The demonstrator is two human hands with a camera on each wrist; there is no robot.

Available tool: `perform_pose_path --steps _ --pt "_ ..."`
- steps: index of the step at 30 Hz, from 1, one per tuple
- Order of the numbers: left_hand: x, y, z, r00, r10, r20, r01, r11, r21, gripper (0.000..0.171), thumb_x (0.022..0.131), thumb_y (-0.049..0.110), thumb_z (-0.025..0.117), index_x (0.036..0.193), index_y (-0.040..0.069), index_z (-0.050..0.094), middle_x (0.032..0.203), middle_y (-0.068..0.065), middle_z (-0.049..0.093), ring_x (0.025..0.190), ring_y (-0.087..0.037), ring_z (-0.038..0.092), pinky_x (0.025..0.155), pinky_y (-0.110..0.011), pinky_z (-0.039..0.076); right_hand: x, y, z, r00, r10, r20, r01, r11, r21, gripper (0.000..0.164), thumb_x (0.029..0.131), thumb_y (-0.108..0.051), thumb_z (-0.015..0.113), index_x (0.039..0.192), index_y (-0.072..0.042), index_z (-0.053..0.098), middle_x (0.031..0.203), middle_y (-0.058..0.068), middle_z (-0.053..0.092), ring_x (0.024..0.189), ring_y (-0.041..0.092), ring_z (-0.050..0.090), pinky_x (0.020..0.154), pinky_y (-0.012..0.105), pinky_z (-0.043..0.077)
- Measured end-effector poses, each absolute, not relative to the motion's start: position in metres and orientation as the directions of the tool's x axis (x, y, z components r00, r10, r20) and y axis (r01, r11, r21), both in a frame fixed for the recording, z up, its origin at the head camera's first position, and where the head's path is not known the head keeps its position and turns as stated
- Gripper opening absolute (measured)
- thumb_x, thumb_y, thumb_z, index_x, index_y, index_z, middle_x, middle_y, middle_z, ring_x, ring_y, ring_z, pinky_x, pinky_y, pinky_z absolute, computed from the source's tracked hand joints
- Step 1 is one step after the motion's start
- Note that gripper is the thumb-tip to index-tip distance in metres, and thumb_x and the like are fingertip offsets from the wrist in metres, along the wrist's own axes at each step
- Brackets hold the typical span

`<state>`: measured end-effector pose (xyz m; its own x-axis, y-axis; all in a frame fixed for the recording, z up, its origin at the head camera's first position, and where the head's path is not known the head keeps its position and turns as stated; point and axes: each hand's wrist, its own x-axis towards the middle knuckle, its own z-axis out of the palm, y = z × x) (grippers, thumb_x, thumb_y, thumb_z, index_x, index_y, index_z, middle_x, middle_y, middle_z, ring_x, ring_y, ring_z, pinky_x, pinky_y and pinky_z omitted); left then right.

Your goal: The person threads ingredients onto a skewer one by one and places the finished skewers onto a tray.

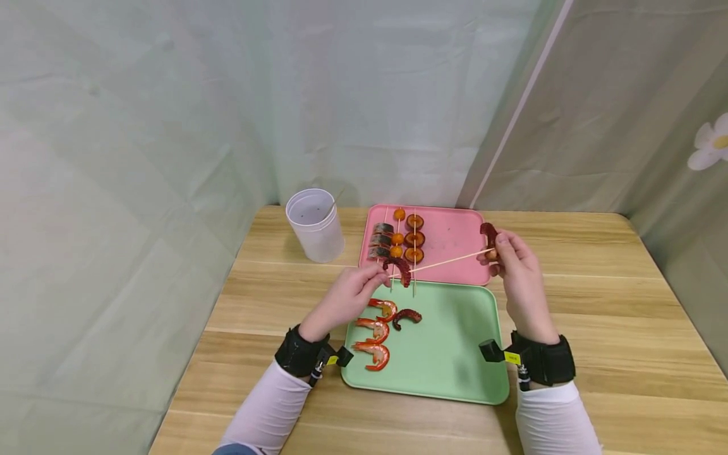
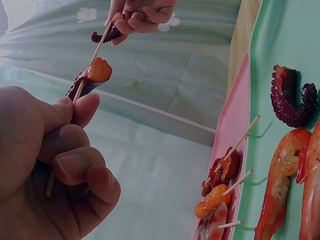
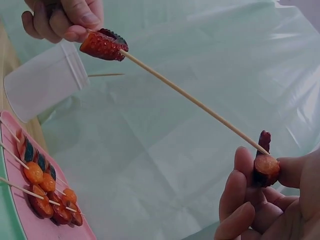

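Note:
My left hand (image 1: 349, 297) pinches a thin wooden skewer (image 1: 446, 261) near one end, between thumb and forefinger. An octopus tentacle (image 3: 104, 46) is threaded on it close to those fingers. At the skewer's other end, my right hand (image 1: 522, 278) holds a second octopus tentacle (image 3: 266, 171) between thumb and fingers. The skewer's tip meets that piece's pale cut end; how deep it goes I cannot tell. Below the hands, a third tentacle (image 1: 407, 315) lies on the green tray (image 1: 449, 354), beside several cooked shrimp (image 1: 373, 330).
Behind the green tray is a pink tray (image 1: 455, 230) bearing skewers of fish slices (image 1: 381, 240), orange balls (image 1: 397, 239) and mushroom-like caps (image 1: 414, 239). A white tub (image 1: 321, 240) with a stick in it stands at the back left. Curtains border the wooden table (image 1: 597, 303).

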<state>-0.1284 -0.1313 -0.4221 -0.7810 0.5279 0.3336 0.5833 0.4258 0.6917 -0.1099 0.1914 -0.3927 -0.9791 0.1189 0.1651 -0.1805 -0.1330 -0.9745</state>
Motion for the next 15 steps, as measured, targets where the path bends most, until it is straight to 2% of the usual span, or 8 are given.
perform_pose_path --steps 7,15 --pt "-0.1288 -0.1326 -0.4232 -0.795 0.510 0.330 0.566 0.424 0.707 0.018 0.111 0.006 0.057 0.103 0.005 0.072 0.071 0.007 0.046 0.061 -0.007 0.037 0.059 -0.028 0.038 -0.1098 0.1905 -0.3938 -0.977 0.115 0.178 -0.192 -0.123 -0.974 0.026 0.114 -0.031 0.053 0.116 -0.009 0.067 0.091 0.001 0.066 0.086 0.015 0.063 0.071 0.023 0.049" --pt "-0.1283 -0.1329 -0.4223 -0.808 0.491 0.326 0.551 0.436 0.712 0.018 0.111 0.007 0.057 0.102 0.005 0.072 0.068 0.009 0.041 0.058 -0.005 0.034 0.056 -0.028 0.034 -0.1105 0.1869 -0.3928 -0.972 0.127 0.200 -0.211 -0.079 -0.974 0.026 0.113 -0.025 0.058 0.127 -0.006 0.069 0.093 0.001 0.066 0.086 0.014 0.062 0.069 0.021 0.049"
